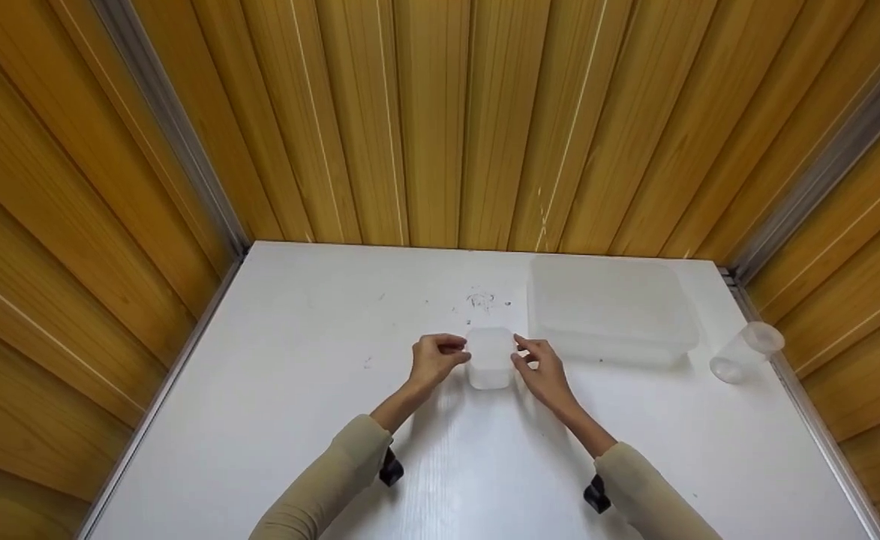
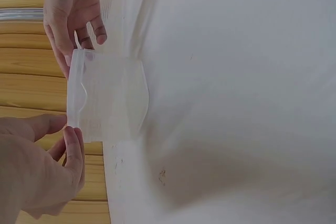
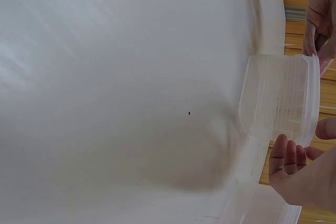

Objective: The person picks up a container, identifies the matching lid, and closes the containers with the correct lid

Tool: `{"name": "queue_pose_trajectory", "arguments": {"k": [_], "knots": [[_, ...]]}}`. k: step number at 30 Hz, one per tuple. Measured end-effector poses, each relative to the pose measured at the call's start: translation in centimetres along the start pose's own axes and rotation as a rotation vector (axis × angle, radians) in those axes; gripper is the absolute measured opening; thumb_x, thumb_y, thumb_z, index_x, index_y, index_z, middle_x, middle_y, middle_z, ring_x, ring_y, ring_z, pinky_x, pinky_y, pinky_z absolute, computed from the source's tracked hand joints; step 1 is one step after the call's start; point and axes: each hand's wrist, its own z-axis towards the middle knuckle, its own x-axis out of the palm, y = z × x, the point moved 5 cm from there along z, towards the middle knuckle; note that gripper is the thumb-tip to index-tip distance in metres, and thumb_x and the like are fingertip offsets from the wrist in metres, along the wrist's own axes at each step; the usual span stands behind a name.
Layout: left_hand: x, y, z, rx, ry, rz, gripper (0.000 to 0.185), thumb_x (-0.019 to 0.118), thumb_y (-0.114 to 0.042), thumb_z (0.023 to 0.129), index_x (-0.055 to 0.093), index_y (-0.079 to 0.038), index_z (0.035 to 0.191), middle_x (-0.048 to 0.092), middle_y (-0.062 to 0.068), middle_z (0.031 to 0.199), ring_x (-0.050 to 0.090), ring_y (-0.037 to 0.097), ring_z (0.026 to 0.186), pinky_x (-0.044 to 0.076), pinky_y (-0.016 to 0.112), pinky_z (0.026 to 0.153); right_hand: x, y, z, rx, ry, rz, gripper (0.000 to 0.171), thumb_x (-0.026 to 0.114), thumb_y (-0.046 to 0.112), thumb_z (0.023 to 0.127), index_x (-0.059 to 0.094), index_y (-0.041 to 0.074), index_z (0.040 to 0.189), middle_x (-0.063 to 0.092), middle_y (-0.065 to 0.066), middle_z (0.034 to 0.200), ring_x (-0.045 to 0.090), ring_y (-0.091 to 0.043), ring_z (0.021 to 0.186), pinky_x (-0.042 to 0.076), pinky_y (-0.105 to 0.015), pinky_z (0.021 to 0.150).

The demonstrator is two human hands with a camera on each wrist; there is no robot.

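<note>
A small translucent plastic food container [image 1: 490,371] stands upright on the white table, its pale lid [image 1: 490,343] seated on top. My left hand [image 1: 433,361] is at the left side, thumb and fingers pinching the lid's edge. On the opposite side my right hand [image 1: 545,369] pinches the lid's edge, its thumb over the rim and its fingers bent below it. From the left wrist, the container's wavy-edged lid [image 2: 76,90] shows between both hands. Ribbed clear walls of the container [image 3: 275,98] appear in the right wrist view.
A large translucent plastic bin [image 1: 612,300] sits at the back right of the white table [image 1: 319,322]. Farther right is a clear cylindrical jar [image 1: 746,351]. Wood-patterned panels [image 1: 432,127] wall in the back and sides. Dark scribbles mark the tabletop behind the container.
</note>
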Motion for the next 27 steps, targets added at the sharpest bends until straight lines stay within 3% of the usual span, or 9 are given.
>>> {"name": "queue_pose_trajectory", "arguments": {"k": [11, 18, 27], "knots": [[0.0, -0.5, -0.3, 0.074, 0.016, 0.089, 0.020, 0.075, 0.004, 0.076, 0.073, 0.007, 0.096, 0.073, 0.017, 0.086, 0.068, 0.016, 0.072, 0.056, 0.023, 0.066, 0.5, -1.1, -0.4, 0.055, 0.058, 0.034, 0.042, 0.055, 0.010, 0.097, 0.050, -0.001, 0.138, 0.058, -0.017, 0.112, 0.063, -0.026, 0.093, 0.053, -0.019, 0.061], [0.1, -0.9, 0.3, 0.089, 0.033, 0.098, 0.022, 0.074, 0.003, 0.076, 0.072, 0.007, 0.097, 0.073, 0.017, 0.088, 0.068, 0.017, 0.074, 0.057, 0.023, 0.067, -0.1, -0.8, 0.3, 0.012, 0.081, 0.012, 0.042, 0.058, 0.012, 0.096, 0.053, -0.001, 0.135, 0.061, -0.017, 0.110, 0.065, -0.029, 0.093, 0.053, -0.019, 0.062], [0.0, -1.0, 0.7, 0.087, 0.167, 0.146, 0.035, 0.074, 0.005, 0.076, 0.067, 0.011, 0.110, 0.072, 0.022, 0.093, 0.068, 0.020, 0.078, 0.057, 0.024, 0.069, -0.4, -1.1, 0.1, 0.092, 0.133, 0.065, 0.045, 0.063, 0.016, 0.093, 0.054, 0.001, 0.135, 0.064, -0.021, 0.115, 0.065, -0.019, 0.083, 0.052, -0.018, 0.061]]}}
